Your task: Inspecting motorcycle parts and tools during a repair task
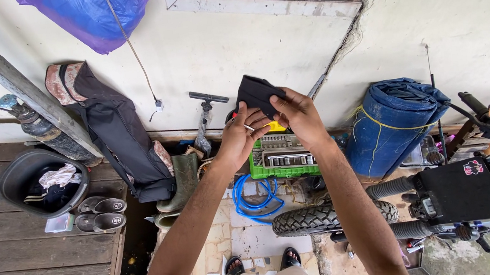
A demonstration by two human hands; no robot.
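A black folded cloth [257, 95] is held up in front of the pale wall, above a green socket-set case [280, 159] that lies open on the floor. Both hands have hold of it. The left hand [238, 135] is closed on the cloth's lower left edge, fingers curled up and the thumb pressed against the fabric (a ring shows on one finger). The right hand [299, 113] pinches the cloth's right side, fingertips drawn together on the fold. The two hands touch or nearly touch each other beneath the cloth.

Under the forearms, a blue hose [255, 196] lies coiled on the tiled floor just beside the green case. Near the right forearm is the knobby front tyre [322, 216] of a motorcycle [463, 192], whose black body and handlebars fill the lower right corner. Behind it, a rolled blue tarp [392, 122] tied with yellow cord leans against the wall.

To the left of the hands, a hand pump [206, 114] stands upright by the wall, with a green rubber boot [182, 181] near it. Farther left, a long black bag [118, 133] leans on the wall, a pair of sandals [102, 213] sits on the wooden deck, and a dark tub [42, 182] holds some rags. The person's sandalled feet show at the bottom edge.
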